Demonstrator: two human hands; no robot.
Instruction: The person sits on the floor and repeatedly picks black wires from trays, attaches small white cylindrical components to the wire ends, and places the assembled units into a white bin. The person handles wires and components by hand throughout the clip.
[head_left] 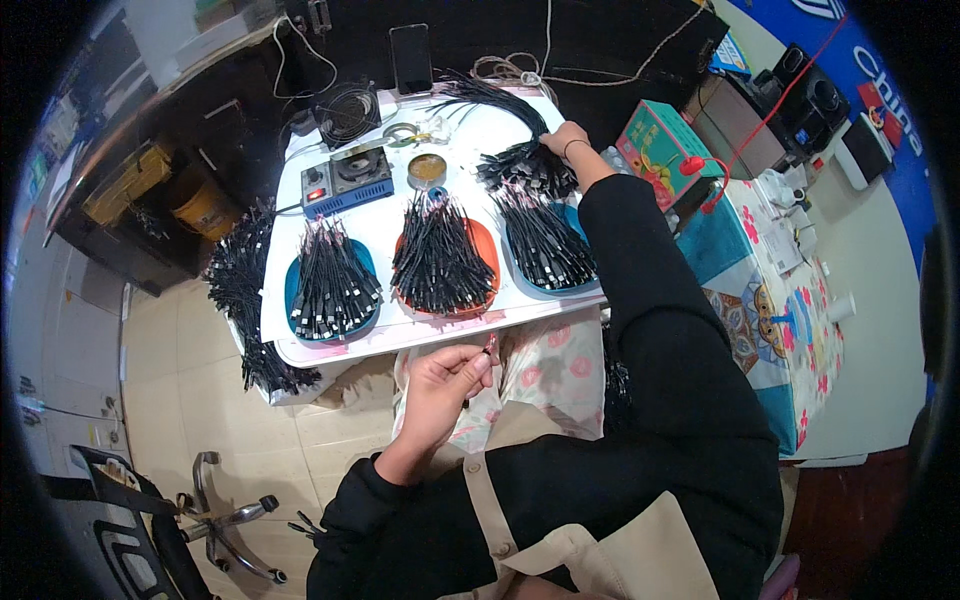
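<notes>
In front of the table's near edge, my left hand [440, 388] is closed in a pinch on a short black cable. The cable's stripped end, with reddish wires [490, 342], sticks up past the fingertips. My right arm is stretched to the far right of the table, where my right hand [566, 141] has its fingers curled on a long bundle of black cables [520, 112]. Three trays hold piles of black cables with metal plugs facing me: a blue tray [291, 300] at left, an orange tray [492, 262] in the middle and another blue tray [572, 219] at right.
A blue heating unit [350, 180], a round tin [427, 170] and a fan [347, 115] stand on the white table [390, 338]. A phone [410, 58] leans behind. More cables [245, 270] hang at the left edge. A green box [660, 150] stands right; an office chair [215, 515] is lower left.
</notes>
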